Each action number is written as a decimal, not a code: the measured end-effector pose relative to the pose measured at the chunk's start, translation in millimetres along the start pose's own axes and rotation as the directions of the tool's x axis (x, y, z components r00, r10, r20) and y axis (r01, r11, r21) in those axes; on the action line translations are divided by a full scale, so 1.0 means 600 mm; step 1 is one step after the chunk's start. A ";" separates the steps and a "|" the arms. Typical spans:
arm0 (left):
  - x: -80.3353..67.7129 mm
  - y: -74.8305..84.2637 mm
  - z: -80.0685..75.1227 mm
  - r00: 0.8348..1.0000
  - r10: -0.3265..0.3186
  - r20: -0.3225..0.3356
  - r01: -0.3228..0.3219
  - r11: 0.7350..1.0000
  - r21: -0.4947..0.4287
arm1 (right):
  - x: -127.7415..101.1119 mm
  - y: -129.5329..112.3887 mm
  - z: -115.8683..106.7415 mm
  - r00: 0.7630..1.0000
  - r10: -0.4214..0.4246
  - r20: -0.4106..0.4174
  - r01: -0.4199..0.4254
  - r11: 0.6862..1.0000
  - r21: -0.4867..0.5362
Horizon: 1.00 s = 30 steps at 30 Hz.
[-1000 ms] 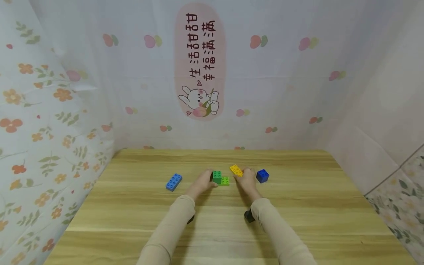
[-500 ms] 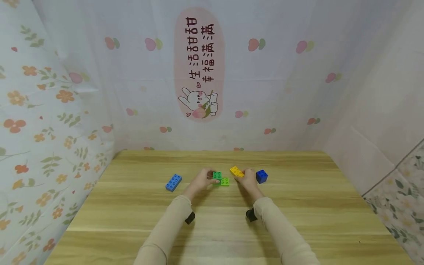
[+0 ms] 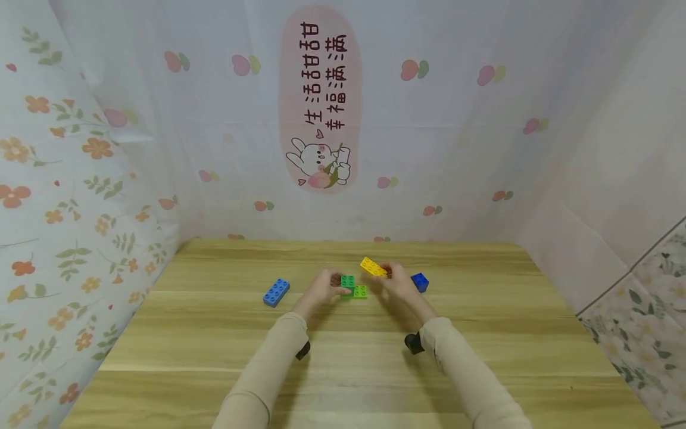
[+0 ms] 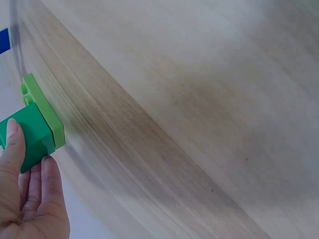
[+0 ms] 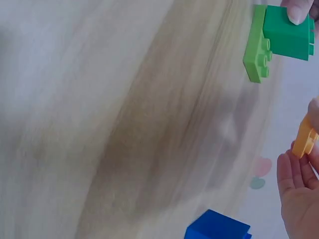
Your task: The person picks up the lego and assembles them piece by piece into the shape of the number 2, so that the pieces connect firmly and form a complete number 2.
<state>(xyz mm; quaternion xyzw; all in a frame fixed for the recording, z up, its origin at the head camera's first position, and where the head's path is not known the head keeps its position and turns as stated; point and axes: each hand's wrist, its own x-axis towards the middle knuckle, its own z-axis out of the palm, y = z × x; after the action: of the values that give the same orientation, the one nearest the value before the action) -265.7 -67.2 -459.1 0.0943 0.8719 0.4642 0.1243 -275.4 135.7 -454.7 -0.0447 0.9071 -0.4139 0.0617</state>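
My left hand grips a dark green brick joined onto a light green brick, near the middle of the wooden table. In the left wrist view my fingers curl round the dark green brick, with the light green one beyond it. My right hand pinches a yellow brick, tilted and lifted just right of the green pair. The right wrist view shows the yellow brick at my fingertips and the green pair beyond.
A small blue brick sits just right of my right hand, also seen as the blue brick in the right wrist view. A long blue brick lies to the left. Patterned cloth walls close in the table's left, back and right.
My right hand has lifted the yellow brick off the table and carried it up and left, closer to the green bricks. The left hand stays on the green pair.
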 end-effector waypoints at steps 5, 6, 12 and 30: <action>0.000 0.002 -0.002 1.000 0.002 -0.005 -0.002 1.000 -0.009 | -0.003 -0.008 -0.008 0.996 -0.083 0.020 0.084 0.996 -0.038; 0.000 0.003 -0.003 1.000 0.005 -0.006 -0.005 1.000 -0.009 | -0.003 -0.009 -0.009 0.995 -0.098 0.027 0.099 0.994 -0.040; 0.001 0.004 -0.007 1.000 0.017 -0.005 -0.017 1.000 0.004 | -0.006 -0.016 -0.003 0.984 -0.158 0.080 0.161 0.986 -0.037; 0.003 -0.009 0.003 0.998 0.065 0.010 -0.065 0.998 -0.003 | -0.007 -0.017 0.022 0.961 -0.203 0.186 0.218 0.974 -0.059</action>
<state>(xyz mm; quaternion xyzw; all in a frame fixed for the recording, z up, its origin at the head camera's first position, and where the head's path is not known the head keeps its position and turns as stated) -266.9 -68.5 -464.4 0.1247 0.8672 0.4685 0.1134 -269.0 119.5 -455.3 -0.1802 0.9037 -0.3762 0.0965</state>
